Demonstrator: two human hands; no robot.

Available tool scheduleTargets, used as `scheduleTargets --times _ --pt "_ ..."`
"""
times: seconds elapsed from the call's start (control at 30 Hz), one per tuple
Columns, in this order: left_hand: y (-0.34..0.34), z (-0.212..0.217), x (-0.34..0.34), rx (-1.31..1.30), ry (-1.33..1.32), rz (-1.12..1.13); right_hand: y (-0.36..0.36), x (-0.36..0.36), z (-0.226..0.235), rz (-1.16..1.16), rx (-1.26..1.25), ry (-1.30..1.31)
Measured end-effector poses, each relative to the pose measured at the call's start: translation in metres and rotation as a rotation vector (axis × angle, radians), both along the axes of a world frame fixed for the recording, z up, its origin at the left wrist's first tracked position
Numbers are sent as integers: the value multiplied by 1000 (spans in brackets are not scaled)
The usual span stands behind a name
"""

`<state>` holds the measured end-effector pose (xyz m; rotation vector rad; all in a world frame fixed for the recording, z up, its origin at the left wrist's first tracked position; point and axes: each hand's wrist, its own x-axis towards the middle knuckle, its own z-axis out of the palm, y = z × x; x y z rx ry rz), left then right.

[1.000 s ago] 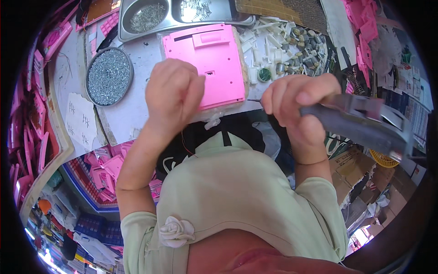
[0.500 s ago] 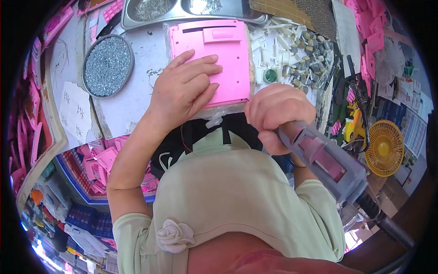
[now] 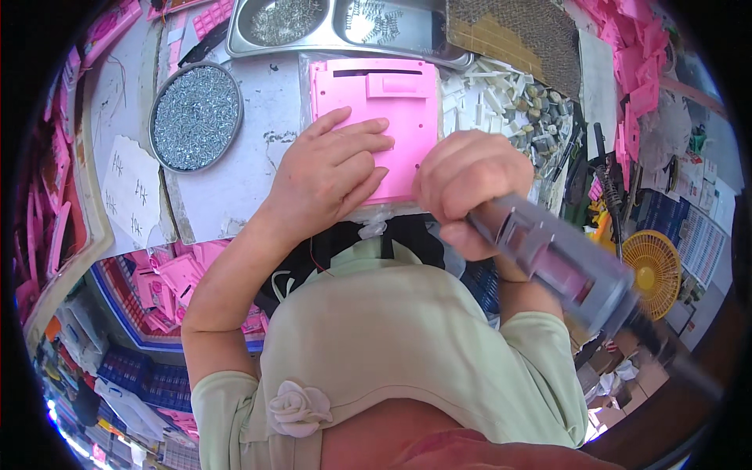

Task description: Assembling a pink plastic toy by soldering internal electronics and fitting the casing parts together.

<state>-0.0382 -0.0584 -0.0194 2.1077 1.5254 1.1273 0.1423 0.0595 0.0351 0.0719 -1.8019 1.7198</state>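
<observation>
A flat pink plastic panel (image 3: 368,113) with a long slot and small screw holes lies on the bench in front of me. My left hand (image 3: 333,164) rests on its left half, fingers stretched out flat. At the panel's lower right edge, my right hand (image 3: 474,184) is wrapped around a grey electric screwdriver (image 3: 568,266), whose body slants down to the right, slightly blurred. The tip of the screwdriver is hidden behind my right hand, so I cannot tell whether it touches the panel. One screw hole shows just beside my knuckles.
Left of the panel stands a round dish of small screws (image 3: 196,117). A metal tray (image 3: 329,43) with springs sits behind. Loose white plastic pieces (image 3: 478,102) and small grey-brown parts (image 3: 540,117) lie to the right. A yellow fan (image 3: 652,274) stands far right; pink parts fill a basket (image 3: 149,337) lower left.
Relative to the panel, my right hand and screwdriver have shifted from the lower right corner up along the right edge. My left hand stays on the panel. The whole view has shifted slightly.
</observation>
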Motion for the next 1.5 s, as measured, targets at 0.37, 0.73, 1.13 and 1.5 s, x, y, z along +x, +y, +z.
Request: scheduleTargets --times 0.37,0.73,1.13,1.5 --pt "1 2 0 -21 -10 -6 28 -17 0 -153 124 -24" --pt "1 5 -1 -55 -19 -20 91 -44 -2 -63 -99 106" --pt "-4 6 -2 -56 -126 -12 88 -53 7 24 -94 55" --pt "-23 23 -15 -111 -298 302 16 -74 47 288 -271 122"
